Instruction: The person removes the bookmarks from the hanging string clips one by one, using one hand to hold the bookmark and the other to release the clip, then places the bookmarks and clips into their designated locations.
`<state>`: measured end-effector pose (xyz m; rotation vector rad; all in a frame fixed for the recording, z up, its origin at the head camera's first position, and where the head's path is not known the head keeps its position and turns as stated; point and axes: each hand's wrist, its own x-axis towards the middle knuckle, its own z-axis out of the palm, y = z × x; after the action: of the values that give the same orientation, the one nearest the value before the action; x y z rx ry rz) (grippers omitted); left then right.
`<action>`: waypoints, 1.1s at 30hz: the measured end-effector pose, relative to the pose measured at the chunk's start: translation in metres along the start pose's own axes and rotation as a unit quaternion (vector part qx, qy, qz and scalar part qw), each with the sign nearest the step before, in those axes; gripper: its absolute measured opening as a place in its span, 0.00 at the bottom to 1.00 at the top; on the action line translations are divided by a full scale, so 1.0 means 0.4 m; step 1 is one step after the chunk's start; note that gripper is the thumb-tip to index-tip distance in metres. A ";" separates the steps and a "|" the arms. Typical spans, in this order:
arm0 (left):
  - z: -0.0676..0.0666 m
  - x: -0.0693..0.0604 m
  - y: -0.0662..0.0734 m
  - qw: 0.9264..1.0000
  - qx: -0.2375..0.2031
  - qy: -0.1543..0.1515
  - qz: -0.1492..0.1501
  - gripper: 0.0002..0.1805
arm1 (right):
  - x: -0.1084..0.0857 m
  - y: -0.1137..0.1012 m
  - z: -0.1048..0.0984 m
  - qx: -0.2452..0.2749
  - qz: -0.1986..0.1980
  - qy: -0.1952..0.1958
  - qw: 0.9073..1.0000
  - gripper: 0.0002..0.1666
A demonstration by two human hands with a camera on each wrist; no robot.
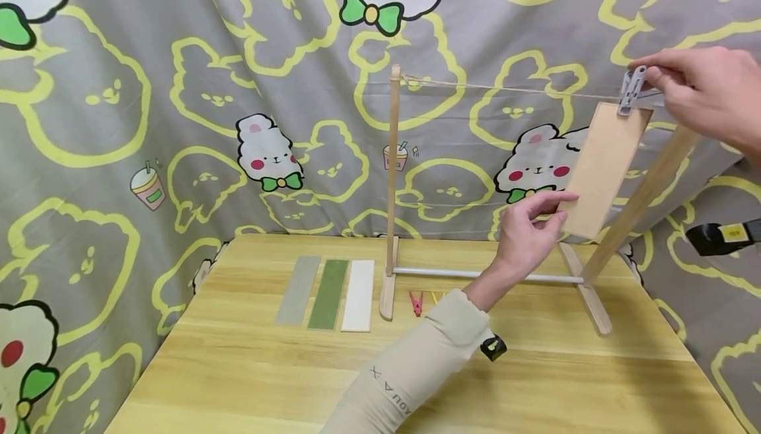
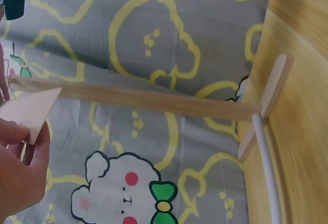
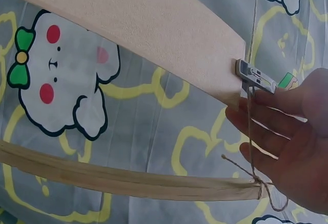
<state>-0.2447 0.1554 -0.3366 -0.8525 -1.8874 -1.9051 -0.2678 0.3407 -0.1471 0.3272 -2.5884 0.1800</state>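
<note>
A beige rectangular card (image 1: 609, 163) hangs at a slant at the right end of a thin string (image 1: 493, 86). My left hand (image 1: 520, 236) pinches its lower left corner; the left wrist view shows the thumb (image 2: 13, 131) on one face and fingers behind. At the card's top edge sits a grey clothespin (image 1: 631, 90), over the string. My right hand (image 1: 713, 87) holds this clothespin by its upper end between thumb and fingers. In the right wrist view the clothespin (image 3: 255, 75) lies across both the string and the card's corner.
The string runs between a left wooden post (image 1: 392, 176) and a right one (image 1: 645, 203), joined low by a white rod (image 1: 487, 275). Grey (image 1: 298, 290), green (image 1: 328, 294) and white (image 1: 358, 295) strips lie left on the table. A pink clothespin (image 1: 416, 303) lies near the rack's left foot.
</note>
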 end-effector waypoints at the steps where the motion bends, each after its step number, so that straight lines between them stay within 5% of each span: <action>1: -0.002 0.001 0.000 1.000 0.001 -0.001 -0.001 0.14 | 0.002 -0.001 0.001 0.005 0.001 -0.003 1.000 0.25; 8: -0.005 0.007 0.004 1.000 0.007 -0.011 -0.002 0.13 | 0.006 0.016 0.001 0.100 0.023 -0.002 0.995 0.27; 20: -0.019 0.004 0.003 1.000 -0.001 -0.010 -0.005 0.13 | 0.008 0.013 0.004 0.189 0.051 0.008 0.981 0.28; 33: -0.026 0.007 0.000 1.000 0.005 -0.023 -0.007 0.13 | 0.003 0.016 0.006 0.212 0.057 0.025 0.975 0.23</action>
<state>-0.2489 0.1455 -0.3345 -0.8898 -1.9328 -1.8970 -0.2715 0.3461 -0.1492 0.3183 -2.5019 0.7763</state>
